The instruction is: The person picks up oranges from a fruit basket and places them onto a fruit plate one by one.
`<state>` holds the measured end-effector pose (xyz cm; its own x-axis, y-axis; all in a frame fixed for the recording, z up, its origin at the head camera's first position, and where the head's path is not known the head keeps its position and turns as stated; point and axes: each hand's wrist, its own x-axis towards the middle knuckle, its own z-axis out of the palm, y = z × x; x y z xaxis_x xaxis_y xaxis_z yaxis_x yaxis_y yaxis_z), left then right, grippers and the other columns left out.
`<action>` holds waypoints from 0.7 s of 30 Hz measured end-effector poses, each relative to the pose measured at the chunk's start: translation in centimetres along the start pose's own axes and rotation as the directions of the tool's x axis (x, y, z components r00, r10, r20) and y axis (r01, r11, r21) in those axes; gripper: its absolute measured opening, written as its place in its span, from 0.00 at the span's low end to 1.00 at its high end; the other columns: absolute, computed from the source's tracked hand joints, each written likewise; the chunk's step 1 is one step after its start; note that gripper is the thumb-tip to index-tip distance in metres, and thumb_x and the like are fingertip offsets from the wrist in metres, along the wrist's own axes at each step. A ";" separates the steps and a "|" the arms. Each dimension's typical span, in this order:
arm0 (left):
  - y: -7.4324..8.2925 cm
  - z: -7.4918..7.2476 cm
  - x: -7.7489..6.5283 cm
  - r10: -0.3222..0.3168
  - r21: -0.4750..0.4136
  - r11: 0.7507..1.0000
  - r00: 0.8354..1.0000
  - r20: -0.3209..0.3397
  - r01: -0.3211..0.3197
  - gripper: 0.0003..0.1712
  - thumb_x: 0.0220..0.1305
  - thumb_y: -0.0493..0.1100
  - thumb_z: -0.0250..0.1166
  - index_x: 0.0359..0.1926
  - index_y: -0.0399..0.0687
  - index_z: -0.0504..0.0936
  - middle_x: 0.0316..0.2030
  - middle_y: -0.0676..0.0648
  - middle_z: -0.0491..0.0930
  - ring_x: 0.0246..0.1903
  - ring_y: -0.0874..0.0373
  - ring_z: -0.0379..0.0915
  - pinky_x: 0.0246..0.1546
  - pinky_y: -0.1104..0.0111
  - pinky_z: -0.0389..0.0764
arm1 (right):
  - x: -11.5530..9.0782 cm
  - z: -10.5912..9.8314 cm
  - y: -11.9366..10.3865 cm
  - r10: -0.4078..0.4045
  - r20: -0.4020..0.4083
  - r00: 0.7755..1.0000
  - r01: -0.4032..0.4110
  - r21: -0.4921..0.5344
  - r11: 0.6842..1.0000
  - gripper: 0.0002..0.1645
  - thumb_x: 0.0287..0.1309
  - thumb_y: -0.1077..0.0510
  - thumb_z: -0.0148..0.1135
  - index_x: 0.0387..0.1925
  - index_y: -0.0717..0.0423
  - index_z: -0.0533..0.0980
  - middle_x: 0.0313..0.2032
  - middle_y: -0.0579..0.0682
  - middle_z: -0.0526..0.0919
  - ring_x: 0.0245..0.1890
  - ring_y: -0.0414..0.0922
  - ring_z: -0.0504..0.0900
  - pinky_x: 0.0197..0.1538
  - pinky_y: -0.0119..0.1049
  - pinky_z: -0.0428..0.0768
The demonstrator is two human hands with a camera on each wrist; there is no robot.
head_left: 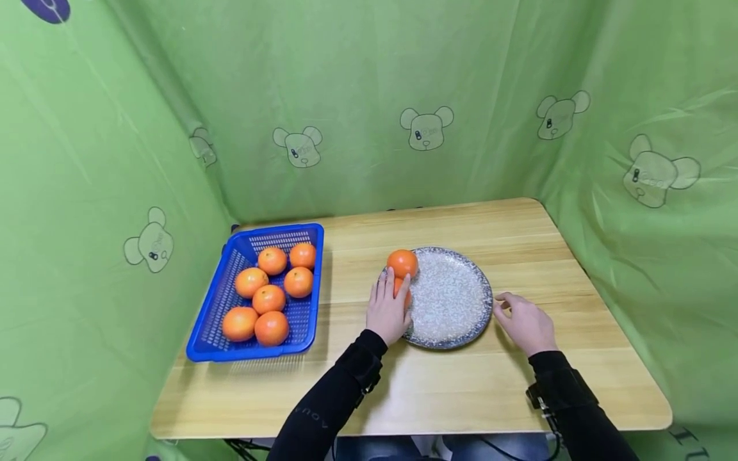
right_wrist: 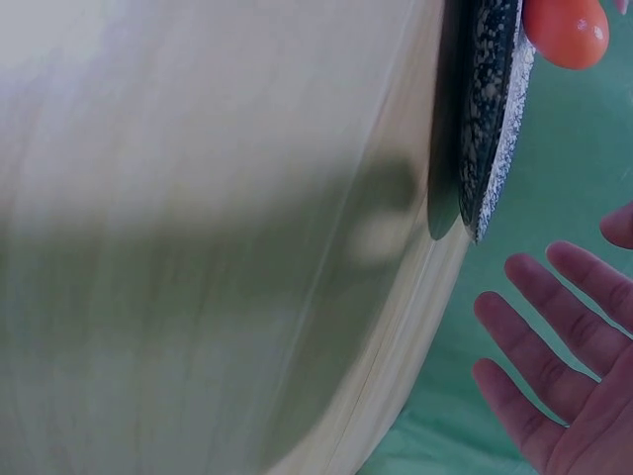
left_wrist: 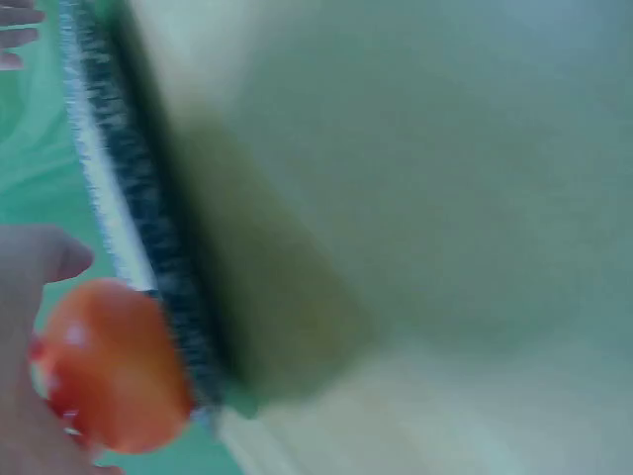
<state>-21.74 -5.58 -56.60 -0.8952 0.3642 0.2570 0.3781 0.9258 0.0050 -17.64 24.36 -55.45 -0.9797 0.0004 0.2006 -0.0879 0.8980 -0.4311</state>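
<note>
A round, speckled grey plate (head_left: 446,298) with a dark rim lies on the table. Two oranges are at its left side: the far orange (head_left: 402,263) shows almost whole, while the nearer orange (head_left: 406,297) is partly covered by my left hand (head_left: 389,312). The fingers of that hand curve over the nearer fruit, and in the left wrist view the thumb and fingers are around the orange (left_wrist: 124,366) at the plate's rim (left_wrist: 148,208). Just off the right rim is my right hand (head_left: 526,323), holding nothing; the right wrist view shows its fingers (right_wrist: 539,351) spread and relaxed.
To the left stands a blue plastic basket (head_left: 314,320) with several oranges (head_left: 269,299) inside. The wooden table (head_left: 461,390) has rounded corners. Green curtains (head_left: 357,77) with mouse prints hang around it. Cables (head_left: 552,426) run from the right wrist's strap.
</note>
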 end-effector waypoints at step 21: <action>-14.0 -15.6 6.0 -0.241 0.005 0.965 0.875 0.419 0.263 0.29 0.66 0.55 0.54 0.61 0.43 0.74 0.62 0.37 0.73 0.60 0.39 0.70 0.56 0.46 0.73 | 0.3 -0.3 -0.4 -0.008 -0.014 1.000 0.008 0.025 1.000 0.18 0.65 0.49 0.55 0.47 0.55 0.81 0.37 0.55 0.87 0.34 0.55 0.84 0.24 0.42 0.75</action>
<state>-28.68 -17.91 -40.08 -0.9736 0.1383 -0.1814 0.1280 0.9895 0.0672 -17.85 24.16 -54.91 -0.9763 -0.0007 0.2164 -0.1006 0.8868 -0.4510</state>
